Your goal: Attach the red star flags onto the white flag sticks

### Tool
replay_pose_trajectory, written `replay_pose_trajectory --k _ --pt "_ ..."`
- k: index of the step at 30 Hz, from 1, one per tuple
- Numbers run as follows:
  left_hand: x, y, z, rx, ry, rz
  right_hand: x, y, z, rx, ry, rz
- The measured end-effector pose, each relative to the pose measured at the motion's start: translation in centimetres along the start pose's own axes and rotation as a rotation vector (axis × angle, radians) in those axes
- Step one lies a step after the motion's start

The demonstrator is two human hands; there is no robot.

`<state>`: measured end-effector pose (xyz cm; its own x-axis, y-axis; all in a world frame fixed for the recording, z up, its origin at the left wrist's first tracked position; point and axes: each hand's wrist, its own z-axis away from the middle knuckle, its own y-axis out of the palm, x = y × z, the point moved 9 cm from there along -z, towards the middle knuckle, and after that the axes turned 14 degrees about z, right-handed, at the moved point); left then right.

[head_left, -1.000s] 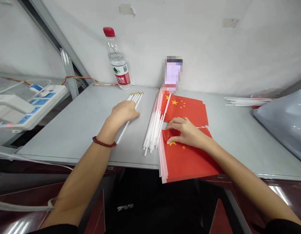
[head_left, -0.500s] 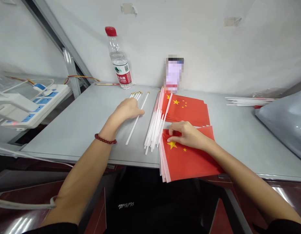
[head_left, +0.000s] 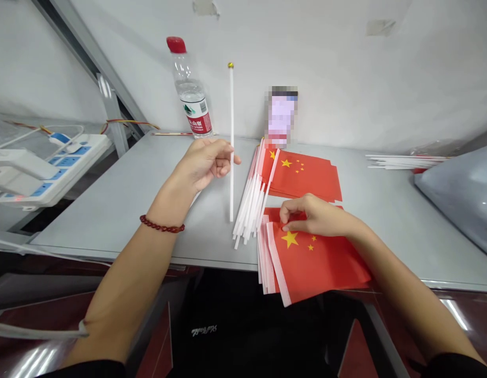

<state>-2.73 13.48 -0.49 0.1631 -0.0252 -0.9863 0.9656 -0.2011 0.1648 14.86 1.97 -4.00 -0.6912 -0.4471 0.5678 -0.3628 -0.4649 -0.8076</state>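
A white flag stick (head_left: 231, 115) with a gold tip stands nearly upright, pinched between thumb and fingers of my left hand (head_left: 209, 160). My right hand (head_left: 312, 215) is closed in a pinch on the top red flag (head_left: 325, 262) of the near stack, which has yellow stars and a white sleeve along its left edge. That flag lies askew over the others. Between my hands rests a bundle of white sticks (head_left: 249, 210) with flags on them, their red cloth (head_left: 306, 173) spread to the right behind the near stack.
A water bottle (head_left: 192, 100) and a blurred phone (head_left: 282, 115) lean by the wall. On the left is a power strip (head_left: 65, 168) with cables. More white sticks (head_left: 404, 161) lie at the right beside a grey plastic bag (head_left: 464, 194).
My left hand has picked up one stick from the table and raised it upright. My right hand has drawn the top flag slightly rightward and toward me.
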Motion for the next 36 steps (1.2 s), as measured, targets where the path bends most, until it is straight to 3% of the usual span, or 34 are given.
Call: replay_pose_trajectory --k 5,9,14,22,28,36 --pt "-0.2 1.3 0.3 0.065 0.024 0.129 0.0 -0.9 -0.3 -0.199 0.042 0.037" --pt "0.3 2.5 0.7 0.083 -0.003 0.167 0.0 -0.6 -0.7 -0.273 0.073 0.176" --pt "1.7 2.8 0.9 0.018 -0.050 0.072 1.3 -0.2 -0.7 -0.281 -0.016 0.065" --pt "2.2 3.7 1.1 0.065 -0.037 0.088 2.2 -0.2 -0.4 -0.279 -0.145 -0.051" --pt "2.6 4.3 1.3 0.113 -0.066 0.089 2.3 -0.1 -0.5 -0.264 -0.151 -0.033" --pt "2.7 4.7 1.6 0.089 -0.088 0.057 2.4 0.0 -0.4 -0.245 -0.162 -0.030"
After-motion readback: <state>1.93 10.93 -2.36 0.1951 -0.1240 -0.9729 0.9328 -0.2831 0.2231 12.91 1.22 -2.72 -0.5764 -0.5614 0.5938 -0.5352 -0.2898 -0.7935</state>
